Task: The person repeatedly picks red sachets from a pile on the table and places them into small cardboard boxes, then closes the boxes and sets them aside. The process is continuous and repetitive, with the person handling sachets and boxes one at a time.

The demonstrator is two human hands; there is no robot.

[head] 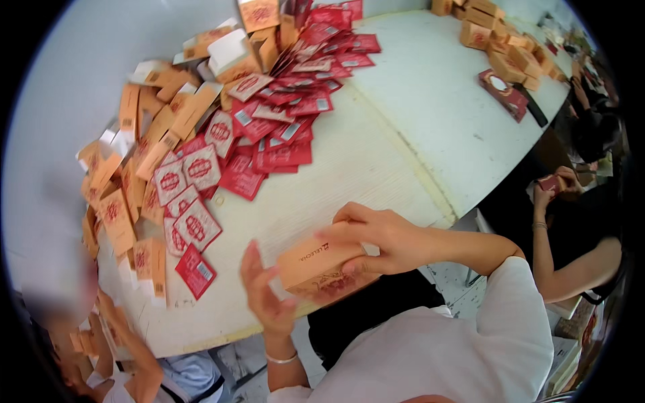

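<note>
An orange cardboard box (317, 267) with dark print and a red floral pattern is at the table's near edge. My right hand (385, 242) grips its right end, fingers over the upper face and thumb on the patterned side. At the other end, my left hand (269, 289) is spread and blurred by motion; whether it touches the box I cannot tell. Beyond my hands lie red sachets (287, 146) in an overlapping heap. Several sachets show their pale patterned faces (201, 169), and a single red sachet (196, 272) lies left of my left hand.
Orange boxes (161, 123), some with open white flaps, are heaped along the table's left side. More boxes (509, 50) stand far right, near a dark red printed packet (502, 94). One person's hands (559, 184) hold a small red item at right; another person's arms (118, 322) show lower left.
</note>
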